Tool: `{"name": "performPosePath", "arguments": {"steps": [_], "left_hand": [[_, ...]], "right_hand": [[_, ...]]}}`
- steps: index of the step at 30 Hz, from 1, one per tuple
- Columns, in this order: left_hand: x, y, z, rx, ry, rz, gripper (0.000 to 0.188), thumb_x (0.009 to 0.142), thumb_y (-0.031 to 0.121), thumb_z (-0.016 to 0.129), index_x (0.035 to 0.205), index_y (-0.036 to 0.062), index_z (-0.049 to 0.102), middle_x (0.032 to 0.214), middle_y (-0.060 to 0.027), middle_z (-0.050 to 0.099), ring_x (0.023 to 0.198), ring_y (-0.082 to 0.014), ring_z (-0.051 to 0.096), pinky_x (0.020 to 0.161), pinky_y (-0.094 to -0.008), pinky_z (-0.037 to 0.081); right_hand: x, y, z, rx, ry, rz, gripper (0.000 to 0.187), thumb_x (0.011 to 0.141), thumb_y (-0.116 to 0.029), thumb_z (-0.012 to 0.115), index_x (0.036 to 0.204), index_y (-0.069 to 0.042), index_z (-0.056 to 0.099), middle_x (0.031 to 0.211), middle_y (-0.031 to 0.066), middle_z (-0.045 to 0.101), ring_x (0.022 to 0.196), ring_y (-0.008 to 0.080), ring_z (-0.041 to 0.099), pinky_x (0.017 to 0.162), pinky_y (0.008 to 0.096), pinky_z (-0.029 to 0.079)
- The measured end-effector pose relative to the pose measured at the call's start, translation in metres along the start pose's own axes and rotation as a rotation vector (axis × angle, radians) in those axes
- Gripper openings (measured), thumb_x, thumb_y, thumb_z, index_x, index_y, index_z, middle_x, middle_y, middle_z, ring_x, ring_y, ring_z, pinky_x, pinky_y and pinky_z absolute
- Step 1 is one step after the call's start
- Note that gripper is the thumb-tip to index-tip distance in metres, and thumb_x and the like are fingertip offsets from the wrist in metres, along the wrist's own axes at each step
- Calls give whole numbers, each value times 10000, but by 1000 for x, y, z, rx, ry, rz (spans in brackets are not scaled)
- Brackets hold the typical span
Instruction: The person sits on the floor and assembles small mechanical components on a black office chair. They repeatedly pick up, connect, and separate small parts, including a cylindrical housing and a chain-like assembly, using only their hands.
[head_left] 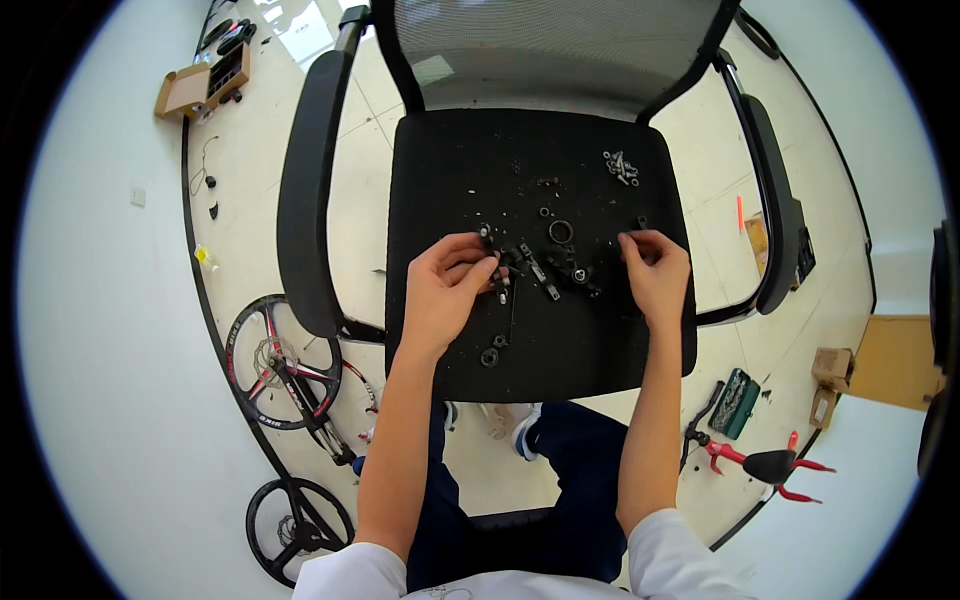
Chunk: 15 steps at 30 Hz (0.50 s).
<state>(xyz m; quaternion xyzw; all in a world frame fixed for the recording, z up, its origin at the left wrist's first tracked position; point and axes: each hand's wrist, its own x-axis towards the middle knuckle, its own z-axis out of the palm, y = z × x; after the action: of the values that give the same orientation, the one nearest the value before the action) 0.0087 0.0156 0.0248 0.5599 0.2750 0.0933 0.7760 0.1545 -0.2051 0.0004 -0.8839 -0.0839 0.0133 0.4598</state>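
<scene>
Black chair seat [600,340], left hand [445,290] fingers pinching a small metal part [498,268], right hand [655,272] fingers curled, contents unclear.

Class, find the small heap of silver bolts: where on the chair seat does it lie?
In the head view, the silver bolts lie near the far right corner of the black chair seat, beyond the right hand and apart from the parts between both hands.

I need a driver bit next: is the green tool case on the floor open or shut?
Open. The green tool case lies flat on the floor right of the chair seat, with rows of small tools showing inside.
</scene>
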Motion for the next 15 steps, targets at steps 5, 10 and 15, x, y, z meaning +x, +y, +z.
{"name": "performPosePath", "arguments": {"steps": [5,10,15], "left_hand": [[-2,-3,2,8,-22,-6,324,885,-28,657,1200,-12,581,1064,-123,682,968,-198,692,808,-276,562],[9,-4,-7,-44,10,8,308,898,-8,651,1197,-15,577,1083,-131,672,973,-207,689,838,-294,569],[8,-2,-3,-52,60,5,294,899,-28,632,1188,-48,576,1030,-127,685,949,-181,690,811,-271,560]], "right_hand": [[1,5,18,18,16,20,345,801,-240,770,1041,-1,707,760,92,717,613,104,570,608,262,476],[1,-25,21,222,-80,76,267,845,-131,700,1066,19,694,720,15,647,646,75,560,619,238,457],[-52,-56,37,314,-392,-63,210,928,-44,546,1080,29,672,814,98,667,741,173,636,716,280,497]]}}
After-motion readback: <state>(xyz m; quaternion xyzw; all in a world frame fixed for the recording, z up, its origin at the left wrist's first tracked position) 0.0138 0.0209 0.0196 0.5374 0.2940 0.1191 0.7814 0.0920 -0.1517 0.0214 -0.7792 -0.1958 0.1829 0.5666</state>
